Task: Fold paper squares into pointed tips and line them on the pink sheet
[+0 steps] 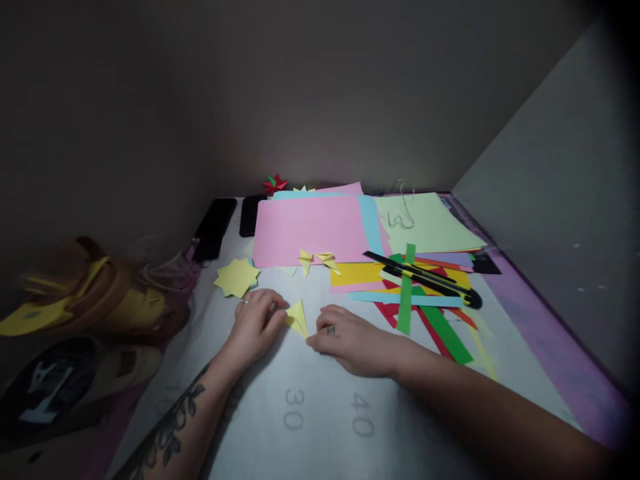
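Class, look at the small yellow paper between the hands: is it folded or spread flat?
Folded: the yellow paper shows crease lines and a kite-like outline.

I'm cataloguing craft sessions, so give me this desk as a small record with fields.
Left hand: fingers at the left edge of a folded yellow paper
Right hand: fingers at that paper's lower right corner
Beyond: two small yellow pieces by the near edge of a pink sheet
Left side: yellow star-shaped paper
Right side: black cutter among coloured strips
Back: red-and-green folded paper

Pink sheet (pixel 307 230); pale green sheet (pixel 430 223); red-green star (pixel 275 185).
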`<state>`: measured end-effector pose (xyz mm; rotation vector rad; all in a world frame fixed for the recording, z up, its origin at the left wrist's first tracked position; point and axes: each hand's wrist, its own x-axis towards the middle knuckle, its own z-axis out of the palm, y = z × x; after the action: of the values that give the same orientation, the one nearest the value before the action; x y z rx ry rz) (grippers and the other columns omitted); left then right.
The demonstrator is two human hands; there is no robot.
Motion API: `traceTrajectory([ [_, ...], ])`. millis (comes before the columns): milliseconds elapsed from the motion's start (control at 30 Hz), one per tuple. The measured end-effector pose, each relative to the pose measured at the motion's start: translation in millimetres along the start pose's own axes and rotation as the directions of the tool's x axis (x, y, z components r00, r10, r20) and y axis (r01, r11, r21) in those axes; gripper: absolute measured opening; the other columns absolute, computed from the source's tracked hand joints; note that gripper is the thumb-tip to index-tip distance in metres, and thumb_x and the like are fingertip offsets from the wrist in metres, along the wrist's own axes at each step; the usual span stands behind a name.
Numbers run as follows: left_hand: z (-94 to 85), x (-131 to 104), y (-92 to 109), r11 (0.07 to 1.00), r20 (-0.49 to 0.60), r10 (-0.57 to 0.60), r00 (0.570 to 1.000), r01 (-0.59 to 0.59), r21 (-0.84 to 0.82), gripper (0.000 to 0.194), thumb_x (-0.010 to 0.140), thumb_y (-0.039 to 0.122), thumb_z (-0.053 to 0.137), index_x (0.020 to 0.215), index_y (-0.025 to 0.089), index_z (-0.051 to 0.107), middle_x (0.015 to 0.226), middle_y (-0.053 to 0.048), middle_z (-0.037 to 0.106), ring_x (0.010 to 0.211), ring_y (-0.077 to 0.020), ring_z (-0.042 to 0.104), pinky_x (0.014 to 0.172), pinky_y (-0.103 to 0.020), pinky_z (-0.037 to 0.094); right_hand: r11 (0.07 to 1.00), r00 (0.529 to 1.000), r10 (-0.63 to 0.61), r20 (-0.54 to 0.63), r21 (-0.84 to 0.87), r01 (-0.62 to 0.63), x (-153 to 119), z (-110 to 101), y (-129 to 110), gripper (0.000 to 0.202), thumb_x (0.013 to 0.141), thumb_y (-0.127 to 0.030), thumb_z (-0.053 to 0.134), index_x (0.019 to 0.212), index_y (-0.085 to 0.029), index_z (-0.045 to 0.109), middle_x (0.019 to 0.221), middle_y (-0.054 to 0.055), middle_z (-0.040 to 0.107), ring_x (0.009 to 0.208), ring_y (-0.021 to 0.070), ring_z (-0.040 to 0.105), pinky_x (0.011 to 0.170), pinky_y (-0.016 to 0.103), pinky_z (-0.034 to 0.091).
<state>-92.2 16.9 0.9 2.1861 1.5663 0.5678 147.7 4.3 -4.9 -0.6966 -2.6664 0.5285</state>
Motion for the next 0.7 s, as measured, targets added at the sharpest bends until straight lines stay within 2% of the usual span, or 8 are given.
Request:
traceTrajectory([
  [133, -2.7, -1, 9, 0.999, 0.083, 0.017, 0.996, -0.019, 0.028, 0.009, 0.078, 0.03, 0.063, 0.085, 0.023, 0.063, 0.116, -0.006, 0.057, 0.117, -0.0288, 0.043, 0.096, -0.048, 0.032, 0.997, 0.999, 0.004, -0.037, 0.081, -0.001, 1, -5, -1, 0.026, 0.079, -0.007, 0.054, 0.099, -0.019, 0.066, 0.092, 0.009, 0.056, 0.091, 0.0207, 0.049, 0.083, 0.035, 0.045],
  [233, -3.7, -1, 14, 0.998, 0.08, 0.038, 0.996, -0.033, -0.057, 0.007, 0.08, 0.027, 0.062, 0.076, 0.022, 0.061, 0.116, -0.006, 0.058, 0.117, -0.0274, 0.044, 0.098, -0.048, 0.031, 0.983, 0.988, 0.005, -0.157, 0.183, 0.024, 3, -6, 0, 0.022, 0.082, -0.013, 0.054, 0.102, -0.018, 0.064, 0.096, 0.01, 0.059, 0.094, 0.0217, 0.052, 0.085, 0.038, 0.046],
  [300, -3.7, -1, 18, 0.983, 0.02, 0.07, 0.997, -0.066, -0.174, 0.009, 0.081, 0.026, 0.061, 0.074, 0.021, 0.06, 0.109, -0.006, 0.061, 0.115, -0.0252, 0.046, 0.098, -0.045, 0.034, 0.969, 0.957, 0.075, -0.28, 0.248, -0.004, 4, -5, 0, 0.023, 0.082, -0.014, 0.055, 0.104, -0.018, 0.06, 0.096, 0.01, 0.061, 0.093, 0.0219, 0.054, 0.084, 0.038, 0.047],
  [400, -3.0, -4, 23, 0.941, -0.103, 0.074, 0.992, -0.104, -0.322, 0.011, 0.081, 0.025, 0.062, 0.071, 0.021, 0.058, 0.088, -0.005, 0.064, 0.107, -0.0235, 0.052, 0.093, -0.04, 0.04, 0.942, 0.871, 0.261, -0.417, 0.309, -0.134, 7, -2, -1, 0.022, 0.083, -0.02, 0.06, 0.104, -0.018, 0.056, 0.095, 0.009, 0.062, 0.09, 0.0219, 0.055, 0.078, 0.036, 0.048],
  [467, -1.4, -7, 27, 0.921, -0.174, 0.078, 0.982, -0.138, -0.365, 0.014, 0.08, 0.024, 0.064, 0.068, 0.021, 0.057, 0.075, -0.003, 0.063, 0.098, -0.0229, 0.055, 0.087, -0.039, 0.044, 0.926, 0.849, 0.319, -0.421, 0.327, -0.186, 10, 0, -3, 0.018, 0.082, -0.023, 0.062, 0.099, -0.018, 0.056, 0.09, 0.008, 0.063, 0.084, 0.0207, 0.056, 0.072, 0.034, 0.048],
  [533, 2.0, -10, 28, 0.9, -0.225, 0.12, 0.967, -0.202, -0.386, 0.018, 0.08, 0.023, 0.066, 0.066, 0.021, 0.055, 0.069, -0.002, 0.061, 0.09, -0.0216, 0.057, 0.081, -0.037, 0.046, 0.923, 0.854, 0.321, -0.41, 0.337, -0.186, 12, 2, -5, 0.006, 0.084, -0.02, 0.06, 0.089, -0.019, 0.058, 0.08, 0.005, 0.063, 0.077, 0.0184, 0.056, 0.068, 0.031, 0.047],
  [633, 10.1, -13, 28, 0.878, -0.278, 0.111, 0.954, -0.225, -0.422, 0.016, 0.075, 0.021, 0.071, 0.076, 0.021, 0.055, 0.078, -0.001, 0.062, 0.081, -0.0173, 0.06, 0.074, -0.031, 0.049, 0.94, 0.841, 0.277, -0.464, 0.313, -0.137, 13, 4, -7, 0.008, 0.085, -0.015, 0.055, 0.079, -0.019, 0.058, 0.07, 0.002, 0.06, 0.068, 0.0158, 0.055, 0.063, 0.028, 0.044],
  [700, 14.3, -15, 28, 0.847, -0.254, 0.053, 0.966, -0.179, -0.501, 0.033, 0.074, 0.019, 0.072, 0.099, 0.022, 0.052, 0.088, -0.001, 0.064, 0.08, -0.0154, 0.063, 0.071, -0.028, 0.051, 0.96, 0.837, 0.228, -0.498, 0.261, -0.106, 13, 4, -7, 0.011, 0.086, -0.014, 0.053, 0.078, -0.019, 0.058, 0.068, 0.002, 0.06, 0.067, 0.0155, 0.054, 0.061, 0.028, 0.044],
])
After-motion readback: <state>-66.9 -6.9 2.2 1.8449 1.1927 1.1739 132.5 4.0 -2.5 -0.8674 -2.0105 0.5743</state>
